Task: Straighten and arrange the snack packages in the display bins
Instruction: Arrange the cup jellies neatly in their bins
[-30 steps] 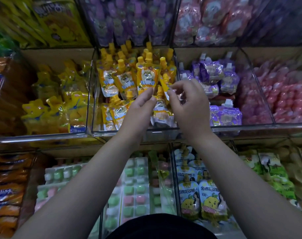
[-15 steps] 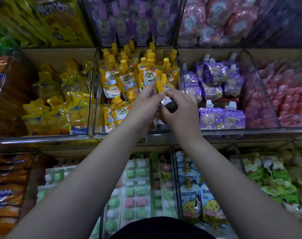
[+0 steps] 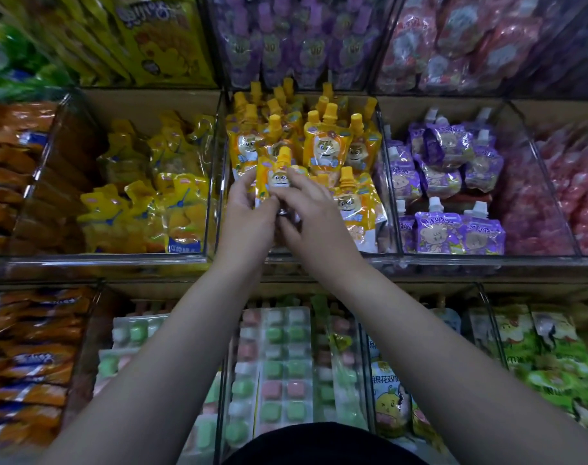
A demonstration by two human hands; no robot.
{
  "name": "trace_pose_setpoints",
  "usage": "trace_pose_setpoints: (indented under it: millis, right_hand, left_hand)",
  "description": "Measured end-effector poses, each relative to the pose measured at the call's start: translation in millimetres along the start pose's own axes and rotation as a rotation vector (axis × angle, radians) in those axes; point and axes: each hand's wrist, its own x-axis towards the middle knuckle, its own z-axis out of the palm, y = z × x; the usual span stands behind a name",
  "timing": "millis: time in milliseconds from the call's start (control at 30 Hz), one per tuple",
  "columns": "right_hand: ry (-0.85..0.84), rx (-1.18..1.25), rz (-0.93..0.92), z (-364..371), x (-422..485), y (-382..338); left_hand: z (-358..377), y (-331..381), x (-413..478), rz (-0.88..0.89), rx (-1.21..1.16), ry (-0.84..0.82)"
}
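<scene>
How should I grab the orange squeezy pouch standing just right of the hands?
Put your grip on the yellow cap of that standing pouch, coming from above. It stands upright with the cap poking free, while its body sits close beside the held pouch that the left hand and right hand hold.

Dim, warm light leaves the scene murky, with small glints on the clear bin rim (image 3: pixel 118 260), curved wide-angle edges, and soft blur over the orange packets (image 3: pixel 20 350) at left.
</scene>
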Motion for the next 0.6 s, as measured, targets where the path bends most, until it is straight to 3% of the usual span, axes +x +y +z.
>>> trace_pose_setpoints:
  millis: [133,267,367,600]
  right_hand:
    - [-0.096,-0.071,-0.040,13.7,-2.3,3.2]
    - [-0.032,-0.144,-0.060,23.4,-6.3,7.2]
    - [-0.005,-0.144,-0.037,24.2,-6.3,6.0]
    - [-0.194,-0.147,0.091,12.9,1.5,-2.3]
  left_hand:
    - [-16.3,-4.6,5.5,-0.046,0.174,-0.009]
    - [-20.0,-1.2,7.3,-0.036,0.373,-0.059]
    - [-23.2,-2.0,3.6,0.033,0.395,-0.091]
    - [-30.1,1.7,3.5,0.057,0.515,-0.193]
